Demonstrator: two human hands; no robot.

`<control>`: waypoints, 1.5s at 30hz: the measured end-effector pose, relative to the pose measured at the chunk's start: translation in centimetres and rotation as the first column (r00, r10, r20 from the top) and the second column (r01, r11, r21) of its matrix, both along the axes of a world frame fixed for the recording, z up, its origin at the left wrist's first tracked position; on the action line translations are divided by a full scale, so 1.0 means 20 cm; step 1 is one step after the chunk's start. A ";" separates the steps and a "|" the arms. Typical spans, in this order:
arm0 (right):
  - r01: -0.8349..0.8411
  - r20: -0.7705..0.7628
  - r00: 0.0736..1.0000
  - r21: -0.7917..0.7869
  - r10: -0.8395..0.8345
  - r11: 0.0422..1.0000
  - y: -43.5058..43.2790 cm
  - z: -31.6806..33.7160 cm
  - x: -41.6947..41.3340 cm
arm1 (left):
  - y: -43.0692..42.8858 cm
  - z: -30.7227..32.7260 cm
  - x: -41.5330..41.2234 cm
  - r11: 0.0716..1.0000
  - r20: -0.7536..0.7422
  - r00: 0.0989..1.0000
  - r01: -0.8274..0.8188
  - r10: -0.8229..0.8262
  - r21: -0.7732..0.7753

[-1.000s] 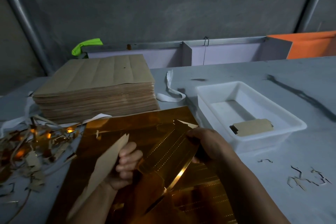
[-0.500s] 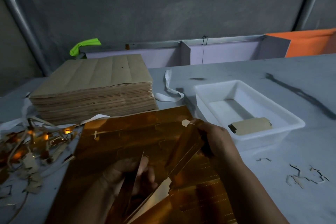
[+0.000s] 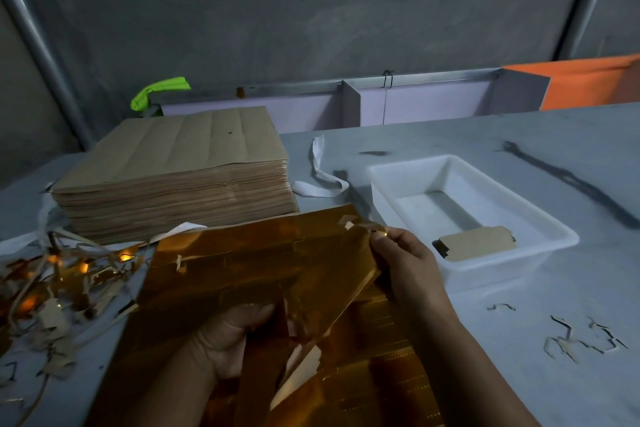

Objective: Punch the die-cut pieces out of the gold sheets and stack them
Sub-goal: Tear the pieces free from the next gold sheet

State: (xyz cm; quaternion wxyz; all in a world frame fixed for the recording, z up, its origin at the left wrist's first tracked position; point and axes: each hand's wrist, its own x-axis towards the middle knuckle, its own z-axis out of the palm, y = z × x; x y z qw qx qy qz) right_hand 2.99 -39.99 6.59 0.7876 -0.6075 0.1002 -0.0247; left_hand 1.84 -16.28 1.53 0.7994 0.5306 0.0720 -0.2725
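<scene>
Gold sheets (image 3: pixel 242 263) lie just left of the white tray (image 3: pixel 502 270) on the grey table (image 3: pixel 519 374), and I see a bare, stained grey wall (image 3: pixel 311 10) behind it. Farther left of the tray stands a thick stack of brown sheets (image 3: pixel 180 163), and beyond that a heap of offcuts (image 3: pixel 52 281). A few trimmings (image 3: pixel 562 348) lie right of the tray, nearer me. Inside the tray rests one brown punched piece (image 3: pixel 478 246). The sheets are mirror-bright amber with dotted cut lines, the top one lifted and creased. My left hand (image 3: pixel 228 340) grips its near edge, thumb on top; my right hand (image 3: pixel 405 263) pinches its far corner beside the tray.
</scene>
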 end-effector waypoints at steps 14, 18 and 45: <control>0.034 -0.148 0.988 -0.080 -0.045 0.996 -0.03 -0.06 0.01 | -0.01 0.16 0.15 0.989 0.113 0.988 -0.087 0.101 -0.119; 0.049 -0.147 0.987 -0.121 -0.067 0.991 -0.02 -0.07 0.00 | -0.03 0.21 0.14 0.974 0.106 0.982 -0.136 0.157 -0.182; -0.022 -0.235 0.972 -0.199 -0.026 0.980 -0.05 -0.08 -0.01 | -0.18 0.31 0.18 0.843 -0.020 0.844 -0.535 0.537 0.061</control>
